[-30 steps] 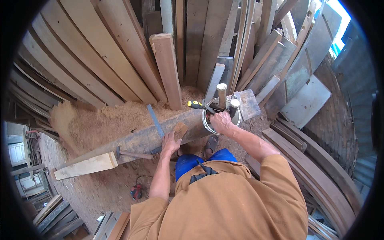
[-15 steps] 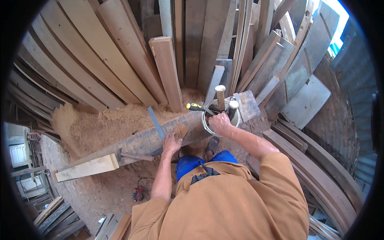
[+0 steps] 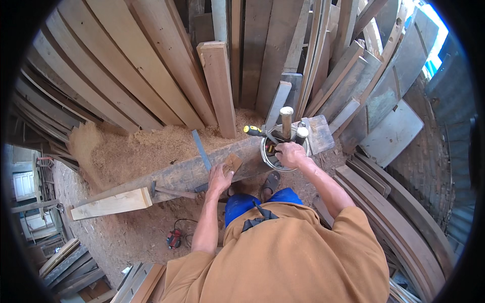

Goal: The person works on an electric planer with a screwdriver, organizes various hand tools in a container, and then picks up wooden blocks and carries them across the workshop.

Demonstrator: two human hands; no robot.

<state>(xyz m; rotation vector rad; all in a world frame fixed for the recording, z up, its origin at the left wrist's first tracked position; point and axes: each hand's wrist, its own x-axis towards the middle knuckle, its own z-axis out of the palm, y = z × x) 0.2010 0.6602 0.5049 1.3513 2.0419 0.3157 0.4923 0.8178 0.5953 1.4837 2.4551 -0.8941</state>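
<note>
My left hand (image 3: pixel 221 178) rests on the plank bench, its fingers closed on a small brown wooden block (image 3: pixel 233 162). Beside and partly under that hand lies a try square (image 3: pixel 201 149) with a grey metal blade. My right hand (image 3: pixel 291 154) reaches over the near rim of a round white bucket (image 3: pixel 264 155), fingers curled down among the tools; what they grip is hidden. Upright in the bucket stand two pale-ended handles (image 3: pixel 286 121), and a yellow-and-black handled tool (image 3: pixel 254 131) leans out to the left. A red-and-yellow item (image 3: pixel 271 149) shows inside.
On the bench's left are a hammer (image 3: pixel 174 192) and a pale timber beam (image 3: pixel 112 206). Sawdust (image 3: pixel 118 156) heaps behind it, below tall leaning boards (image 3: pixel 221 91). A red power tool (image 3: pixel 174 239) lies on the floor. Stacked planks (image 3: pixel 389 212) lie at the right.
My right hand has shifted toward the bucket's near side, showing more of its inside, with the red-and-yellow item now visible. My left hand stays by the block. The whole view has shifted slightly.
</note>
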